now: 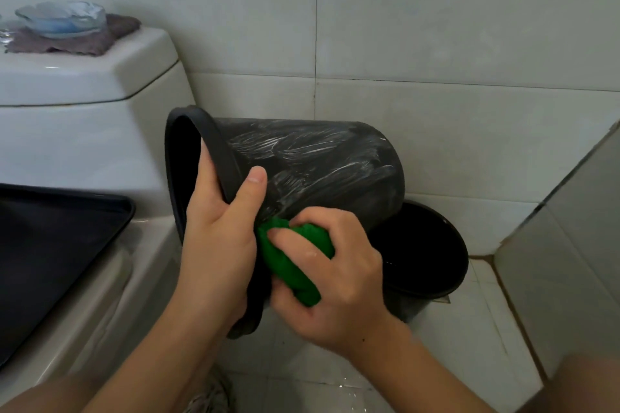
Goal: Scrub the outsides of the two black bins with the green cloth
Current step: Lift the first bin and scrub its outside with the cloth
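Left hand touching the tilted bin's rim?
Touching. The head view shows the left hand wrapped over the tilted bin at its rim, fingers inside the opening and thumb pressed flat on the soapy outer wall.

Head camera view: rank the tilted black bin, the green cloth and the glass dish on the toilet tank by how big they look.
1. Tilted black plastic bin, streaked with suds, largest by far.
2 and 3. Bunched green cloth and clear glass dish: alike in apparent size; the cloth is nearer and partly hidden by the right hand, so unranked.
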A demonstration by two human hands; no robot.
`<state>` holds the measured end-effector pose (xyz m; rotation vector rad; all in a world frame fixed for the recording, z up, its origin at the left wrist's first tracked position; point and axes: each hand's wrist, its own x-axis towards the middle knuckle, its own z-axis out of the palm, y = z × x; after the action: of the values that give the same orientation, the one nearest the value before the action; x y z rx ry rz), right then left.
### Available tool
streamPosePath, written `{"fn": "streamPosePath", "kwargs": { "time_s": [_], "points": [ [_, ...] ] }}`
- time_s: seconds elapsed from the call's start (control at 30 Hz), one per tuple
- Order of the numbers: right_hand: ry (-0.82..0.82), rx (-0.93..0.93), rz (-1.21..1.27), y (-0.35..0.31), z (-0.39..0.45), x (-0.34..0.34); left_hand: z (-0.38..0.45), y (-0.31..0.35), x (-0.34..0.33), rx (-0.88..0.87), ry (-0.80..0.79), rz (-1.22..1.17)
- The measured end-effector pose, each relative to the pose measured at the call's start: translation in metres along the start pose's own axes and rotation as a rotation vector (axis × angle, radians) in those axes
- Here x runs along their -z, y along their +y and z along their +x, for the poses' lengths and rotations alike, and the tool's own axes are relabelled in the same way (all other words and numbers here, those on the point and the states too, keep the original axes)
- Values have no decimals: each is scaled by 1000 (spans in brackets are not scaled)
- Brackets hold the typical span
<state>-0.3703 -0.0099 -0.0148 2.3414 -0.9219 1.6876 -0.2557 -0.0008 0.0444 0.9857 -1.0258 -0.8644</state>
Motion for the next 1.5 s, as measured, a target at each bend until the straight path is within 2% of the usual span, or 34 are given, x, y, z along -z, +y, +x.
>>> {"fn": "streamPosePath", "kwargs": {
  "time_s": [0.07, 0.13, 0.3, 0.37, 0.47, 0.7, 0.83, 1.0, 1.1, 1.2, 1.3, 1.5],
  "points": [
    [3, 73, -57, 14, -2, 4, 1, 2, 3, 61, 21, -65],
    [61, 16, -121, 32, -2, 11, 2, 6, 6, 116, 35, -112],
    [121, -386, -309, 85, 9, 35, 2, 20, 17, 145, 24, -112],
    [135, -564, -315, 102, 12, 44, 1, 22, 17, 135, 15, -101],
    [179, -677, -297, 107, 11, 47, 0, 20, 15, 118, 1, -85],
    [71, -428, -203, 43, 10, 15, -2, 8, -3, 75, -40, 0],
    [-4, -272, -19, 16, 12, 16, 2, 4, -1, 70, -29, -17],
    [-51, -204, 262, 5, 20, 30, 2, 1, 1, 79, -31, -18],
    [-17, -116, 178, -7, 19, 31, 3, 0, 2, 83, -15, -46],
    [40, -191, 37, -1, 24, 30, 3, 2, 1, 84, 10, -94],
    [-26, -221, -61, -2, 21, 21, 2, 3, -2, 83, 28, -105],
    [-145, -44, 4, -14, 2, 19, 5, 3, 2, 119, 61, -161]
  ]
}}
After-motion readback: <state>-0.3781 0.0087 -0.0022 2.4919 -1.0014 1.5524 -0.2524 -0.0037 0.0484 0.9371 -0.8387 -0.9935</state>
